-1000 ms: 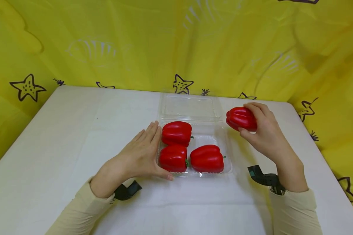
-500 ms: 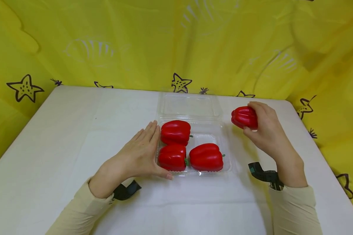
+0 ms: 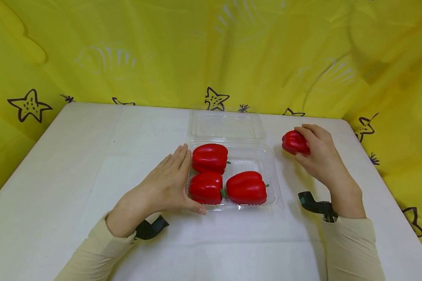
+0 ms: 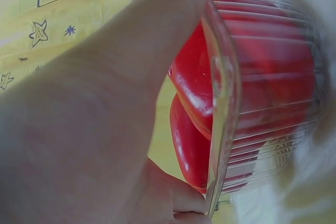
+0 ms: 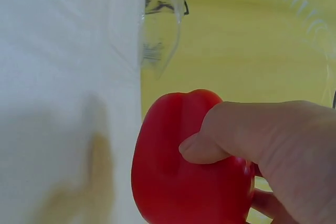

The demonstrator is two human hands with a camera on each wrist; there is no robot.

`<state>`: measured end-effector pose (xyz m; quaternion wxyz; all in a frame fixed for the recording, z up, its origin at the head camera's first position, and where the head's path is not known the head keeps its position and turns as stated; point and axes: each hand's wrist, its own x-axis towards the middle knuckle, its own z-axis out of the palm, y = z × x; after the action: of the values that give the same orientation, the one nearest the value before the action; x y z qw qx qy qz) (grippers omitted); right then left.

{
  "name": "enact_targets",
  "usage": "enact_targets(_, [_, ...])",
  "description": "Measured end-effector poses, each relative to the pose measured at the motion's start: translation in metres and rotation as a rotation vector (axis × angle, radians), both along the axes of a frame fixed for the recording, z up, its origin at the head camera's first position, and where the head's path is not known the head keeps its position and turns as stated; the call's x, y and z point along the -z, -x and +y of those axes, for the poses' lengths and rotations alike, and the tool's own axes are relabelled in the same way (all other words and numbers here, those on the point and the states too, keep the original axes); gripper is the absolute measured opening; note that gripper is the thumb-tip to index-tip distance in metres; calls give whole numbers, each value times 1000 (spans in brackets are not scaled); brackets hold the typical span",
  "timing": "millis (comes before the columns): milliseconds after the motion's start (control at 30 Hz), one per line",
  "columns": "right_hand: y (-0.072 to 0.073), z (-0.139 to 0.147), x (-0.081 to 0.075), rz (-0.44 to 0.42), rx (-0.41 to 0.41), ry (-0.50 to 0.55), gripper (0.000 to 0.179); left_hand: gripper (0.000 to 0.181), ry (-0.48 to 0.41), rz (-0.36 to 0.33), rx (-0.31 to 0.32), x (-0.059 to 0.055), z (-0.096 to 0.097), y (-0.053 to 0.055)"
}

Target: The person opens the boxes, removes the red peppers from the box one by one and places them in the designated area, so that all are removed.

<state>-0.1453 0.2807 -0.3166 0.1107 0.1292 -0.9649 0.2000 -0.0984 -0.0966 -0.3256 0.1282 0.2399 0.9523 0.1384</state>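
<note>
A clear plastic clamshell box (image 3: pixel 245 157) lies on the table with its lid folded back. It holds three red bell peppers: one at the back left (image 3: pixel 210 157), one at the front left (image 3: pixel 206 188) and one at the front right (image 3: pixel 247 188). My left hand (image 3: pixel 167 183) rests against the box's left side, fingers straight, thumb by the front edge. In the left wrist view the ribbed wall (image 4: pixel 273 77) stands beside that hand. Right of the box, my right hand (image 3: pixel 320 156) grips another red bell pepper (image 3: pixel 294 143) above the table. Its thumb (image 5: pixel 210 148) lies across this pepper.
The open lid (image 3: pixel 228 125) extends behind the box toward the table's back edge. A white cloth covers the table (image 3: pixel 74 168). Yellow patterned curtain (image 3: pixel 168 58) hangs behind and at both sides. A dark wrist mount sits on each wrist.
My right hand has carried its pepper rightward, farther from the box, and the pepper has turned in view. The left hand stays against the box. The head view has shifted slightly.
</note>
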Motion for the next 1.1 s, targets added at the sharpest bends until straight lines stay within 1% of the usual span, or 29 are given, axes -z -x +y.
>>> enact_targets(100, [2,3,4,6,-2,-3,60,138,-2,0,-1,0,0,0])
enact_targets(200, [3,6,8,-13,-2,-7,59,138,-3,-2,-2,0,0,0])
enact_targets(367, [4,10,13,-82,3,-13,60,138,-6,-10,-2,0,0,0])
enact_targets(467, [5,11,15,-138,19,-14,60,138,-8,-11,-3,0,0,-1])
enact_targets(567, [5,12,18,-174,40,-16,62,138,-5,-9,-1,0,0,-1])
enact_targets(700, [5,11,19,-177,59,-10,66,138,-3,-6,1,0,0,-1])
enact_targets(867, [5,10,20,-154,57,2,61,139,-5,-3,-1,0,0,-1])
enact_targets(967, [5,10,20,-164,53,0,59,139,-9,0,-2,0,0,-1])
enact_targets(1100, [6,8,19,-201,54,-5,61,138,-12,7,-1,1,-1,0])
